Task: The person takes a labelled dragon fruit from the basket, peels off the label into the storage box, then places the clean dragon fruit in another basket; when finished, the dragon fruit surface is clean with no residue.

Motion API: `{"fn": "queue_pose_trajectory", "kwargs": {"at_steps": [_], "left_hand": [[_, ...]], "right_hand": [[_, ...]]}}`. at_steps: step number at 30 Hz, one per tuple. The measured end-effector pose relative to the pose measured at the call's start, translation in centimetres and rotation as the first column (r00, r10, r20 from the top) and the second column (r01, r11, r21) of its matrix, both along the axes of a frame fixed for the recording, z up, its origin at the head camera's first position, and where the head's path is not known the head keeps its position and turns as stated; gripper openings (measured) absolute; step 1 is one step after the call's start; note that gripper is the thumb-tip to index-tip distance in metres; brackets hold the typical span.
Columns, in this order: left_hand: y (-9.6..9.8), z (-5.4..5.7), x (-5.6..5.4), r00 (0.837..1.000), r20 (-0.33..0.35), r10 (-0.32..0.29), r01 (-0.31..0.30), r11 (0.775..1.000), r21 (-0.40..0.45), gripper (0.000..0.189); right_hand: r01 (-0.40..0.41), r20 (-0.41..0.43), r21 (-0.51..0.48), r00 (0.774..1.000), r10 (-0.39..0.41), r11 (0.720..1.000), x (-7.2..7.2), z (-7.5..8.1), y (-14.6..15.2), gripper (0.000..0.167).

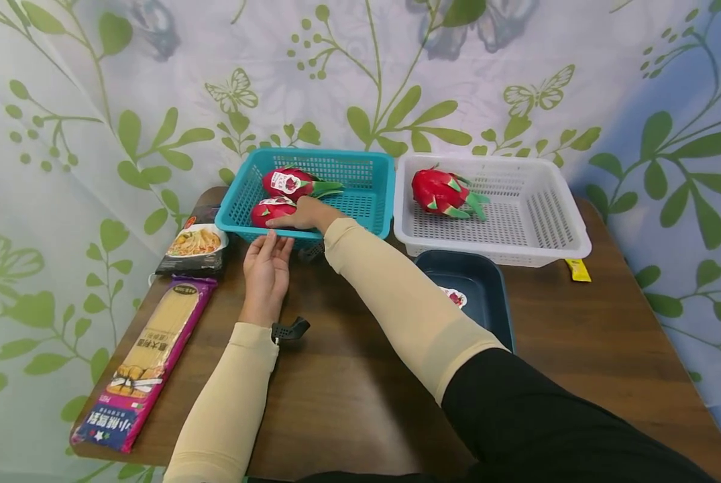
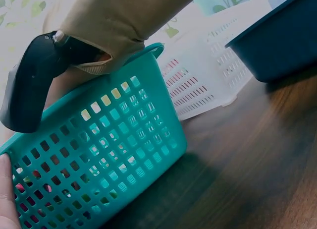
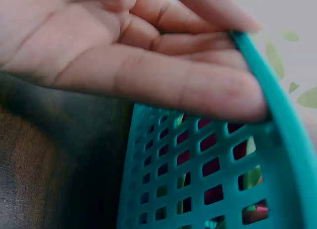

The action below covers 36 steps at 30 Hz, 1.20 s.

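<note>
A teal basket (image 1: 360, 201) at the back left holds two red dragon fruits: a rear one (image 1: 278, 181) with a white sticker and a front one (image 1: 260, 216). My right hand (image 1: 308, 214) reaches over the front rim and grips the front dragon fruit, its fingers curved over it. Palm up, my left hand (image 1: 265, 276) pinches the basket's front rim. In the right wrist view, this left hand (image 3: 133, 65) has its fingers below the rim and thumb at the top. The right wrist's black strap mount (image 2: 29, 85) shows in the left wrist view.
A white basket (image 1: 541, 258) with one dragon fruit (image 1: 437, 190) stands to the right. Before it lies a dark blue tray (image 1: 497, 295), partly behind the right arm. Noodle packs, black (image 1: 194, 245) and purple (image 1: 155, 355), lie left; a yellow packet (image 1: 578, 270) lies right.
</note>
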<state>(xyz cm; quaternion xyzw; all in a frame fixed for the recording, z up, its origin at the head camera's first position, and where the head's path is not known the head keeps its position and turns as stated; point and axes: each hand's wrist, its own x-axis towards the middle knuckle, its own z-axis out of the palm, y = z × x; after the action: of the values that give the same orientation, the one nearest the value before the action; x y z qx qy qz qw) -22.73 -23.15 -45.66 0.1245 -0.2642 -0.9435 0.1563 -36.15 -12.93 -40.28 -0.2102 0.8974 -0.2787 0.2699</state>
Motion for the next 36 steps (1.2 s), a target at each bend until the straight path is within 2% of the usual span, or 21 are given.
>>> {"fn": "queue_pose_trajectory", "kwargs": {"at_steps": [2, 4, 8, 14, 18, 25, 28, 31, 34, 36], "left_hand": [[0.1, 0.1, 0.0, 1.0, 0.0, -0.007, 0.007, 1.0, -0.009, 0.02], [0.2, 0.2, -0.1, 1.0, 0.006, -0.011, 0.011, 1.0, -0.014, 0.02], [0.3, 0.2, 0.0, 1.0, 0.029, -0.005, 0.006, 1.0, -0.027, 0.021], [0.3, 0.2, 0.1, 1.0, 0.019, -0.004, 0.004, 1.0, 0.0, 0.022], [0.3, 0.1, 0.1, 0.999, 0.029, -0.015, 0.015, 1.0, 0.011, 0.022], [0.2, -0.1, 0.5, 0.999, 0.028, -0.028, 0.028, 1.0, 0.004, 0.025], [0.2, -0.2, 0.5, 1.0, 0.018, -0.024, 0.024, 1.0, 0.006, 0.022], [0.1, -0.2, 0.4, 1.0, 0.004, -0.024, 0.024, 1.0, 0.012, 0.016], [0.1, -0.2, 0.3, 1.0, -0.01, -0.019, 0.019, 0.999, 0.036, 0.014], [0.0, -0.1, 0.2, 1.0, -0.011, -0.008, 0.008, 1.0, 0.03, 0.017]], "right_hand": [[0.035, 0.015, -0.013, 0.999, -0.035, 0.999, -0.1, -0.1, 0.1, 0.11], [0.041, -0.005, -0.02, 0.999, -0.041, 0.999, -0.1, -0.3, 0.3, 0.109], [0.041, -0.095, -0.037, 0.994, -0.044, 0.998, 0.1, -0.5, 0.6, 0.104], [0.044, -0.202, -0.07, 0.978, -0.057, 0.997, 0.5, -0.5, 1.0, 0.095], [0.063, -0.225, -0.099, 0.971, -0.084, 0.993, 0.9, -0.1, 1.4, 0.096], [0.114, -0.231, -0.25, 0.957, -0.174, 0.961, 1.8, 0.8, 1.6, 0.095], [0.155, -0.189, -0.349, 0.954, -0.232, 0.924, 2.3, 1.6, 1.7, 0.093], [0.204, -0.086, -0.482, 0.957, -0.277, 0.852, 3.4, 3.3, 2.2, 0.091], [0.209, -0.025, -0.583, 0.961, -0.275, 0.785, 4.6, 5.6, 3.1, 0.088], [0.195, -0.011, -0.614, 0.967, -0.256, 0.764, 5.5, 6.9, 3.8, 0.088]]}}
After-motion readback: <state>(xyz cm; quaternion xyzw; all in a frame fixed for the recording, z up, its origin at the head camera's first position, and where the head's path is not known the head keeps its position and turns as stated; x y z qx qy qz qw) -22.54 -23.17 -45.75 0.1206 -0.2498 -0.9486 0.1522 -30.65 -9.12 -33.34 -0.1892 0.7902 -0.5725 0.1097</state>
